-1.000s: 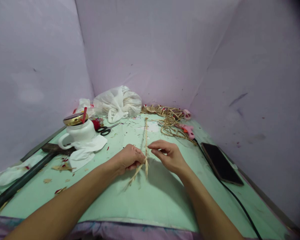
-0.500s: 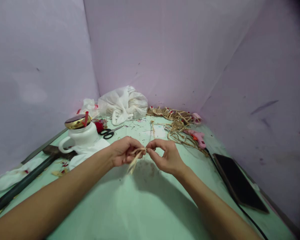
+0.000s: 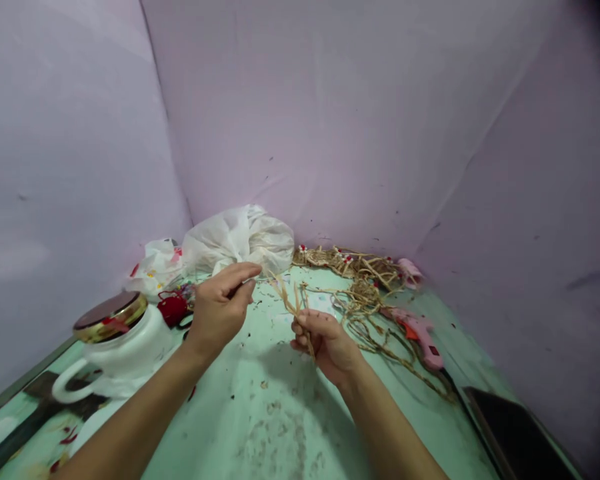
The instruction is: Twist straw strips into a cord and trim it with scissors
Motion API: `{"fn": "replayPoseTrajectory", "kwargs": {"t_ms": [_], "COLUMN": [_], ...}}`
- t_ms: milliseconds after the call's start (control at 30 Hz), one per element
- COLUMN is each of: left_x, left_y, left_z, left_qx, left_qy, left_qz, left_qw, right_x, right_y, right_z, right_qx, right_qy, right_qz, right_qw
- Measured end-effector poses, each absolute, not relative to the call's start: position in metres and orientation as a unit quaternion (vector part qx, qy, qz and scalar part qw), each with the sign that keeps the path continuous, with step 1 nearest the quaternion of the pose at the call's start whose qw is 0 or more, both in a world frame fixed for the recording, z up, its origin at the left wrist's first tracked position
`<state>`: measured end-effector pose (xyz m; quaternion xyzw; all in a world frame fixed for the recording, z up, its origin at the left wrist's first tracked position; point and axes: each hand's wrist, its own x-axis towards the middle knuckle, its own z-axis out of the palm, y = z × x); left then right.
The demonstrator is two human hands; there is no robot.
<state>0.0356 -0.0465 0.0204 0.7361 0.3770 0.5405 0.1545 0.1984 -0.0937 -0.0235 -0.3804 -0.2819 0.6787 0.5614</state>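
My right hand [image 3: 327, 343] is closed on a small bunch of pale, straw-coloured fibre strands [image 3: 289, 300], with the thumb pressed over it. Loose ends fan upward from the grip, and a short tail hangs below the fingers. Up and to the left, my left hand [image 3: 223, 307] has its index finger stretched out and the thumb a little apart from it. Its fingertips are close to the loose strand ends; no strand shows clearly between them. The green tabletop [image 3: 220, 427] lies under both hands.
Twisted cord [image 3: 380, 340] and braided pieces [image 3: 330, 260] lie at back right, near a pink glue gun [image 3: 420, 333] and a dark flat device [image 3: 515, 433]. At left stand a white mug [image 3: 130, 357] with a gold-rimmed lid, a hammer [image 3: 20, 427] and red yarn [image 3: 173, 309]. Behind is a plastic bag [image 3: 240, 237].
My hands have separated: the left moved up and left, away from the strands, while the right now grips them. The camera view has tilted up, and objects appear lower.
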Motion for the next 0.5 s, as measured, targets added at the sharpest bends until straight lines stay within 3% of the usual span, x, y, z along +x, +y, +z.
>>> {"fn": "replayPoseTrajectory", "kwargs": {"t_ms": [200,300,500], "left_x": [0.033,0.028,0.029], "left_y": [-0.034,-0.028,-0.027], "left_z": [0.001,-0.005,-0.011], "left_qx": [0.838,0.782,0.827], "left_qy": [0.309,0.344,0.281], "left_qz": [0.45,0.509,0.47], "left_qw": [-0.023,-0.1,-0.123], "right_x": [0.197,0.194,0.19], "right_y": [-0.085,-0.084,-0.085], "right_z": [-0.032,-0.034,-0.038], "right_qx": [-0.368,-0.36,-0.368], "right_qy": [-0.25,-0.215,-0.192], "right_qz": [0.722,0.738,0.744], "right_qw": [0.53,0.529,0.524]}}
